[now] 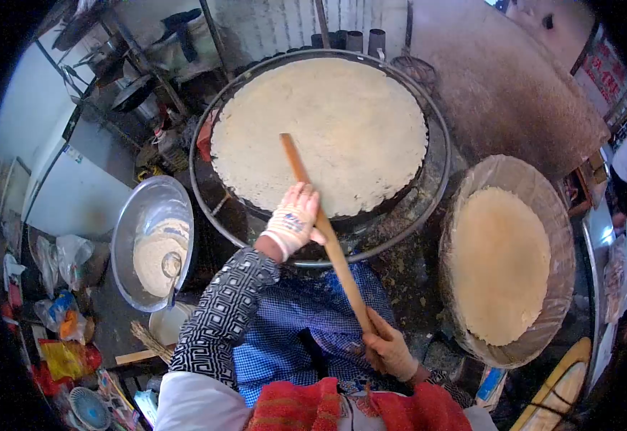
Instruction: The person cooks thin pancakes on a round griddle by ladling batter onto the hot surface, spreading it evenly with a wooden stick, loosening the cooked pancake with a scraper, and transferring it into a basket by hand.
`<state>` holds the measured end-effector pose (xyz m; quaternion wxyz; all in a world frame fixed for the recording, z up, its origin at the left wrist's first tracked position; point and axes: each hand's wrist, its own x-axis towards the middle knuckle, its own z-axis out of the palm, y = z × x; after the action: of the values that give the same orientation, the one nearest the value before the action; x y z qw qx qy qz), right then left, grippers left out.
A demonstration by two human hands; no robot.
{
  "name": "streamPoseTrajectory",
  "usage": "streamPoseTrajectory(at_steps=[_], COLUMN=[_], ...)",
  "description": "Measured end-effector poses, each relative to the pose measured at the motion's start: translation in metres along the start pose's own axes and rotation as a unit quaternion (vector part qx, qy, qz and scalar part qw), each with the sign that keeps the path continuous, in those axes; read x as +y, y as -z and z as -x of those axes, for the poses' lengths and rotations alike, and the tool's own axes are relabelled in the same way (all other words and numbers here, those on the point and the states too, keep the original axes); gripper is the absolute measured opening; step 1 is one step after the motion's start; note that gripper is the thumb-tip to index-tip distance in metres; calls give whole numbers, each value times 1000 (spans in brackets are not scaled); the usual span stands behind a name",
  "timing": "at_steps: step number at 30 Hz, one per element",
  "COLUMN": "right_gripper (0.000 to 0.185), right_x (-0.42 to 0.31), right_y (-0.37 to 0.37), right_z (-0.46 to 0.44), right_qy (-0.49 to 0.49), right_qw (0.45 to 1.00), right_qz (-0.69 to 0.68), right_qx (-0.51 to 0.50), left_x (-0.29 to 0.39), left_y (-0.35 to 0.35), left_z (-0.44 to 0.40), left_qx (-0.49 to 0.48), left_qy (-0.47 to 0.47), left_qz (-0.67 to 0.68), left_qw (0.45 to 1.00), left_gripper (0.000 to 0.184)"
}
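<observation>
A long wooden stick (341, 267) slants across the middle, its upper tip lying over a large round pale sheet of batter (328, 122) on a round griddle. My left hand (293, 219), in a whitish glove with bare fingertips, rests on the stick's middle, fingers pressed together around it. Gripping the lower end is my right hand (392, 348), also gloved. A metal ring (439, 194) encircles the griddle, and my left hand is just above its near edge.
On the left, a steel bowl (123, 248) holds batter and a ladle (172, 266). A lined basket (561, 266) with a round pale flatbread stands on the right. Pans hang at the upper left. Part of a person (626, 158) shows at the far right.
</observation>
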<state>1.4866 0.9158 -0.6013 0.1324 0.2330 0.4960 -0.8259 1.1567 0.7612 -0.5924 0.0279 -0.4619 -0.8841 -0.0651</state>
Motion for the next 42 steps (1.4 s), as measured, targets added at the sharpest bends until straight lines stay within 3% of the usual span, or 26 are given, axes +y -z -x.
streamPoseTrajectory(at_steps=[4,8,10,12,13,16,18,20,22,24,26,28,29,30,32,34,37,38,40,42], right_gripper=[65,61,61,61,59,57,55,56,56,57,58,59,55,55,56,59,60,59,57,58], right_x=[14,10,8,8,7,-14,-26,-32,-2,7,-9,-19,-5,-3,-6,2,16,23,38,50], right_y=[-18,-23,-15,2,1,-35,-59,-52,-25,-22,-57,-81,-68,-52,-14,23,50,53,56,55], right_z=[-28,-29,-29,-26,-32,-50,-52,-42,-58,-54,-61,-64,-61,-49,-15,27,80,87,92,76], right_qy=[32,142,170,155,158,80,36,57,251,138,55,-21,75,130,236,175,108,85,42,50], right_qw=[989,961,958,964,943,944,944,943,911,955,959,951,946,932,895,923,933,946,964,975], right_qz=[142,233,231,213,285,321,328,327,326,261,278,302,310,334,377,342,328,288,201,160], right_qx=[-32,-37,-5,46,64,2,-20,4,29,36,-12,-58,-62,-50,-20,16,104,124,168,145], left_x=[-43,-71,-84,-101,-107,-100,-77,-49,-14,30,75,84,100,101,112,112,121,122,122,115], left_y=[10,18,16,1,-13,-29,-29,-31,-29,-40,-31,-76,-58,-60,-27,-6,54,52,30,-20], left_z=[46,111,141,161,164,156,150,139,128,113,86,98,116,137,168,173,105,82,40,26], left_qx=[-25,114,224,144,56,36,47,-21,-1,49,-117,164,162,100,157,216,180,143,116,61], left_qy=[83,74,125,165,163,83,82,137,153,178,261,35,-24,-60,-24,4,-4,-29,-87,-80], left_qz=[-43,-12,-1,-112,-105,-93,-121,-109,-75,-61,4,-27,-7,36,159,145,111,87,59,39], left_qw=[995,991,967,969,979,992,988,984,985,981,958,985,987,993,974,965,977,985,988,994], left_gripper=[120,93,75,71,65,54,46,48,48,46,51,59,63,62,63,66,76,89,95,99])
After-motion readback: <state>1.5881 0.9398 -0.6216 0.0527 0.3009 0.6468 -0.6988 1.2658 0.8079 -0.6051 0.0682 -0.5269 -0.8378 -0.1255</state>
